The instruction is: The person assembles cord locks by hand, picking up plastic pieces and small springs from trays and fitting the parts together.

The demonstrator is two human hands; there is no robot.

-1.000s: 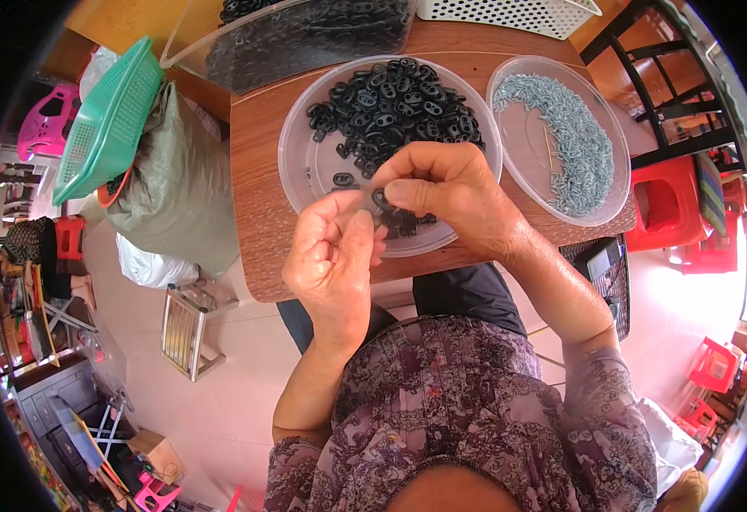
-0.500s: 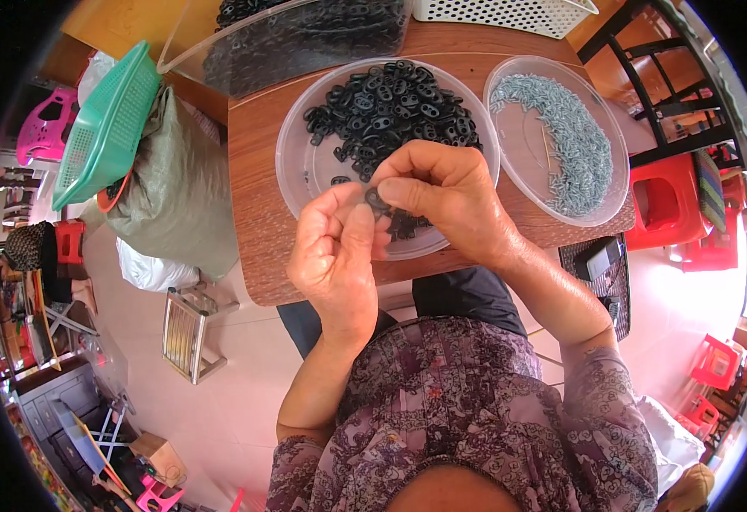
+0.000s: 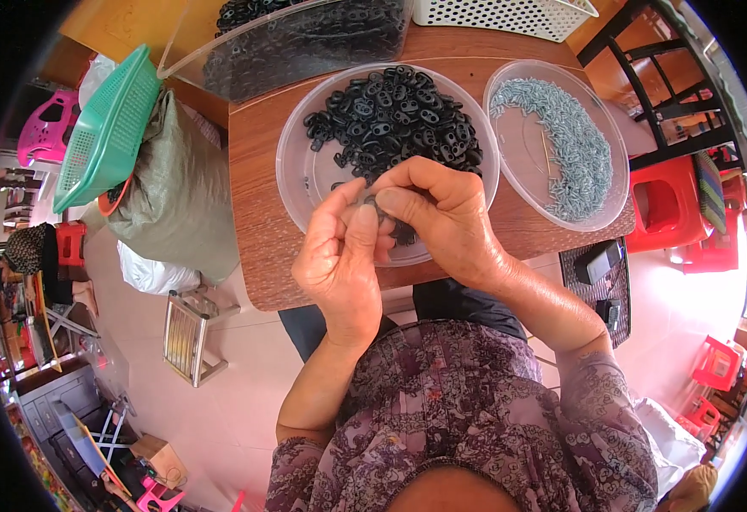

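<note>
Over the near side of a round clear plastic tub [image 3: 292,192], my two hands meet fingertip to fingertip. Thumb and fingers of my left hand [image 3: 339,273] are closed on a small dark piece [image 3: 372,201], mostly covered by the fingertips. My right hand [image 3: 454,222] pinches the same piece from the other side. Heaped in the tub are many black oval plastic pieces [image 3: 399,111], each with two holes. A second round clear tub [image 3: 518,154], to the right, holds a pile of small pale blue-grey rod-shaped pieces [image 3: 574,171] and a thin stick [image 3: 547,154].
A clear bin [image 3: 305,64] with more black pieces and a white perforated basket [image 3: 510,19] stand at the back of the wooden table [image 3: 258,222]. Left are a stuffed sack [image 3: 177,188], a green basket [image 3: 104,136] and a metal-framed stool [image 3: 192,341]. Red stools [image 3: 663,205] stand right.
Both hands sit slightly lower, still joined at the fingertips. The small dark piece shows less between the fingers than before.
</note>
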